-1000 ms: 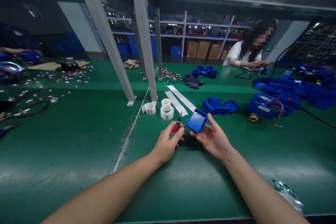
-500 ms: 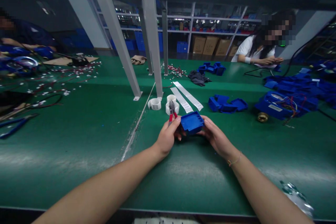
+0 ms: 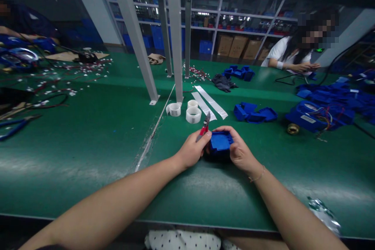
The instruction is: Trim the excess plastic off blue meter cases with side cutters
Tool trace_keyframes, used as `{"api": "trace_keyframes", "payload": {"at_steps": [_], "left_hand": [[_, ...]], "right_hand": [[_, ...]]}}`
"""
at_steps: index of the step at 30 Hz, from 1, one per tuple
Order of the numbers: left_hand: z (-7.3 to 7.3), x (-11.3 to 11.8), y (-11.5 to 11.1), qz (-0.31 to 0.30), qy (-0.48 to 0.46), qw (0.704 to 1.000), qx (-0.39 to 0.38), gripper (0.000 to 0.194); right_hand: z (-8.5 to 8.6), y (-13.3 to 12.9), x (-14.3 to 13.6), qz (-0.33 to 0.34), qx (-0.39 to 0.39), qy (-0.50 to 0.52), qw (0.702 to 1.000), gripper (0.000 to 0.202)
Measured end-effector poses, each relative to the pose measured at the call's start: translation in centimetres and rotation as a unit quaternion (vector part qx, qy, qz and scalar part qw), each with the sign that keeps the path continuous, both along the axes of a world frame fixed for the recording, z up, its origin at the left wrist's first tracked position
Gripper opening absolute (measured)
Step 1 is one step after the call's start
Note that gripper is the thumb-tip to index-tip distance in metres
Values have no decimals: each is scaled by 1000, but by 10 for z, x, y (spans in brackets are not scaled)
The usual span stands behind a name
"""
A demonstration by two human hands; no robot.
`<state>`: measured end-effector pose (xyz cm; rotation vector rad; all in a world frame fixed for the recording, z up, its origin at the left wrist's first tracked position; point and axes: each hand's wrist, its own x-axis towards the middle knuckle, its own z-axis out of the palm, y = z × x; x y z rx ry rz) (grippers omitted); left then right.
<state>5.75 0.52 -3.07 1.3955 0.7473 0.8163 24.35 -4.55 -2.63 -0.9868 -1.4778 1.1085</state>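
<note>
A shallow blue plastic box [image 3: 221, 141], open at the top, is held low over the green bench between my hands. My right hand [image 3: 241, 152] grips its right side, with the fingers curled over the far edge and the thumb at the near right corner. My left hand [image 3: 193, 149] is closed round red-handled diagonal cutters [image 3: 204, 127], their jaws pointing up and away. The left thumb also lies against the left edge of the box. Beyond the hands are rolls of white labels [image 3: 193, 115] and two white label strips [image 3: 211, 102].
More blue box parts [image 3: 254, 113] lie to the right, beside a blue meter body [image 3: 310, 116] with wires and a brass fitting. Grey posts [image 3: 175, 39] rise from the bench [image 3: 102, 136]. Blue-handled pliers [image 3: 17, 125] lie at left. A co-worker [image 3: 290, 56] sits across at right.
The blue box has shifted right in the view and is turned a little. My right fingers have come over its far edge. The cutters have moved right with my left hand.
</note>
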Motion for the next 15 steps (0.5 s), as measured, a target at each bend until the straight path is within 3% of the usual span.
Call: {"api": "trace_keyframes", "payload": {"at_steps": [2, 4, 7, 9, 12, 15], "left_hand": [[-2, 2, -1, 1, 15, 1000, 5, 49], [-3, 4, -3, -9, 18, 1000, -3, 50], [1, 4, -7, -25, 45, 999, 16, 51], [8, 2, -8, -11, 110, 990, 84, 49], [23, -5, -7, 37, 255, 948, 188, 32], [35, -11, -8, 44, 355, 907, 223, 51]], "right_hand": [[-2, 0, -8, -55, -58, 80, 994, 81], [-2, 1, -16, -122, -135, 174, 968, 85], [1, 4, -21, -150, -210, 255, 932, 83], [1, 7, -18, -149, -211, 270, 928, 75], [-2, 14, -10, -180, -174, 261, 932, 63], [-7, 18, -3, -202, -156, 243, 936, 56]]}}
